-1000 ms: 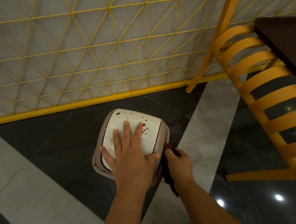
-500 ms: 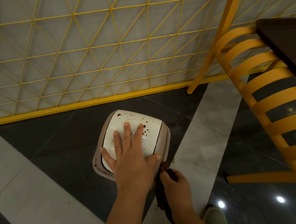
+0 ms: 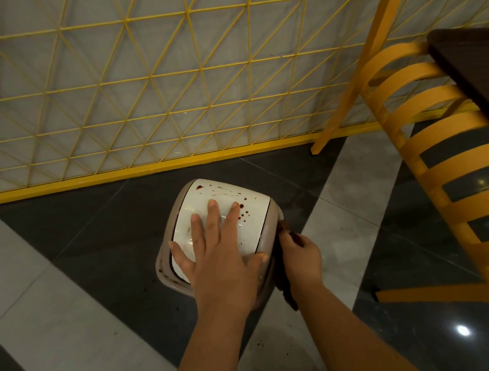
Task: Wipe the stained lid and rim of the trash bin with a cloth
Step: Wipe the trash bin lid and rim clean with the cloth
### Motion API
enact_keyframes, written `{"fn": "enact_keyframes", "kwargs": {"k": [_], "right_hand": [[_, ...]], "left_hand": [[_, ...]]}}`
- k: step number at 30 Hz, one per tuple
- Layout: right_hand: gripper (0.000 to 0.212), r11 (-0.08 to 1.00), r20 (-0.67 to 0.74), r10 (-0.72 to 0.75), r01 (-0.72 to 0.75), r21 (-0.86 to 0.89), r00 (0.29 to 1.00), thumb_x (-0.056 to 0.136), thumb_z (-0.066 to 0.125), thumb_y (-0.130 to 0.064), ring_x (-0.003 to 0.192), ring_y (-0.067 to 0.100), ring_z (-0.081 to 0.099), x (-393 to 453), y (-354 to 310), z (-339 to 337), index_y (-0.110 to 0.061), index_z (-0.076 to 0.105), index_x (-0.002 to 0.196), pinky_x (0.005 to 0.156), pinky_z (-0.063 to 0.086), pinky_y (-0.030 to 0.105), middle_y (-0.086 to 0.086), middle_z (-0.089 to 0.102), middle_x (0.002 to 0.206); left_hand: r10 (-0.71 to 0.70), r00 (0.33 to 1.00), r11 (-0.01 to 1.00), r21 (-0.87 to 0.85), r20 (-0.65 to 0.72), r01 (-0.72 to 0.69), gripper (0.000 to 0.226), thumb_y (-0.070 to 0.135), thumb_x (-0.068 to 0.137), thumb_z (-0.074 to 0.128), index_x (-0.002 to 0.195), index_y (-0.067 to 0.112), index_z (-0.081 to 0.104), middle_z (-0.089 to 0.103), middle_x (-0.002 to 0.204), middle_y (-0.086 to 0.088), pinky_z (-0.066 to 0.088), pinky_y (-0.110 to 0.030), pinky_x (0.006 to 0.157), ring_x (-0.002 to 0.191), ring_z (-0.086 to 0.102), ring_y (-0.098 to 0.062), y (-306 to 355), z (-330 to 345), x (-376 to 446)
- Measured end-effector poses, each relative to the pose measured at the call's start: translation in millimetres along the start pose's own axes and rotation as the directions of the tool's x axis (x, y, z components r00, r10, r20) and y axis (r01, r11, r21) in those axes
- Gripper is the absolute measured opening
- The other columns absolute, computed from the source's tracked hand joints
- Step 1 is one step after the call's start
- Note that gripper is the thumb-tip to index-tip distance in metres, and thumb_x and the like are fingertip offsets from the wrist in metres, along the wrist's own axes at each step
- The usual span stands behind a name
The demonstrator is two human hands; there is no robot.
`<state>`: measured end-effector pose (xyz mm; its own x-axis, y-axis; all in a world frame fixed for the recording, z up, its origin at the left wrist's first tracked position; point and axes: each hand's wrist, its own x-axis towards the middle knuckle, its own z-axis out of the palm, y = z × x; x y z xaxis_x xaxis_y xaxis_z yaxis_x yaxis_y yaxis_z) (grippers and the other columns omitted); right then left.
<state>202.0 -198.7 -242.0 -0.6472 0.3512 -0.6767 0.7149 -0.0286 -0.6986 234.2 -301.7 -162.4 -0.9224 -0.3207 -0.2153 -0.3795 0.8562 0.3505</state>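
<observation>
Since the half-second-old frame, my right hand (image 3: 301, 255) is sitting higher along the bin's right side, up by the rim instead of down near the lower corner, and the shoe that was showing at the bottom edge is gone from view; my left hand (image 3: 217, 255) is staying where it was. I am pressing that left hand flat on the white lid (image 3: 224, 199), fingers spread apart and gripping nothing, thumb reaching toward the right edge; brown spots are dotting the lid just beyond my fingertips and along its far side. My right hand is clenching a dark brown cloth (image 3: 284, 281), fingers curled tight around it, and is holding it against the beige rim (image 3: 271, 228) on the right side; part of the cloth is hanging down below my wrist. I am working over the trash bin (image 3: 163, 267) where it is standing on the dark and pale floor tiles (image 3: 74, 327), near the yellow lattice fence (image 3: 144, 91); a yellow slatted chair (image 3: 443, 148) is standing off to the right, well apart from the bin, with a dark tabletop (image 3: 472, 62) beside it.
</observation>
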Motion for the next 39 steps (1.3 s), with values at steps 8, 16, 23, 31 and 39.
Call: {"fn": "enact_keyframes", "kwargs": {"k": [8,16,23,31,39], "right_hand": [[0.016,0.965,0.05,0.222,-0.227,0.13,0.974,0.086,0.063,-0.033,0.072,0.035,0.068,-68.7,73.8,1.3,-0.02,0.069,0.092,0.071,0.057,0.054,0.012,0.071,0.079],[0.014,1.0,0.048,-0.005,0.005,0.008,0.999,0.088,0.057,-0.04,0.08,0.031,0.067,-12.3,11.0,-3.7,-0.03,0.067,0.085,0.078,0.056,0.055,0.005,0.071,0.083],[0.016,0.998,0.071,-0.007,0.011,-0.068,0.997,0.085,0.057,-0.039,0.077,0.033,0.067,-0.1,-11.0,-5.4,-0.025,0.064,0.082,0.073,0.057,0.053,0.01,0.069,0.079],[0.014,0.997,0.08,0.055,-0.059,0.044,0.995,0.082,0.057,-0.03,0.067,0.031,0.063,-40.1,24.8,-3.1,-0.018,0.065,0.08,0.07,0.057,0.051,0.013,0.065,0.072],[0.014,0.988,0.016,0.084,-0.085,0.126,0.996,0.092,0.052,-0.023,0.076,0.031,0.067,-72.8,56.8,3.7,-0.015,0.064,0.094,0.071,0.057,0.05,0.012,0.068,0.082]], "left_hand": [[-0.002,1.0,1.0,-0.004,0.003,0.002,0.091,0.053,0.081,0.06,0.144,0.048,-0.006,-0.021,0.156,0.014,-0.018,-0.055,0.108,0.143,-0.024,-0.017,-0.8,0.3,1.0],[0.001,1.0,1.0,-0.002,0.003,-0.001,0.089,0.05,0.085,0.058,0.145,0.047,-0.008,-0.022,0.156,0.013,-0.018,-0.055,0.108,0.143,-0.025,-0.018,1.3,-0.9,-1.7],[0.013,1.0,0.998,0.053,0.013,-0.013,0.09,0.052,0.085,0.056,0.144,0.046,-0.01,-0.024,0.156,0.011,-0.022,-0.054,0.104,0.142,-0.026,-0.02,-0.2,-4.0,-0.2],[0.084,0.996,0.957,0.277,0.007,-0.083,0.088,0.051,0.084,0.058,0.145,0.045,-0.006,-0.026,0.156,0.006,-0.026,-0.057,0.102,0.14,-0.03,-0.024,-8.2,-23.6,-10.0],[0.094,0.994,0.962,0.254,0.051,-0.104,0.09,0.076,0.074,0.045,0.145,0.047,-0.002,-0.008,0.159,0.01,-0.022,-0.059,0.107,0.145,-0.015,-0.022,-17.9,-29.5,-22.0]]}}
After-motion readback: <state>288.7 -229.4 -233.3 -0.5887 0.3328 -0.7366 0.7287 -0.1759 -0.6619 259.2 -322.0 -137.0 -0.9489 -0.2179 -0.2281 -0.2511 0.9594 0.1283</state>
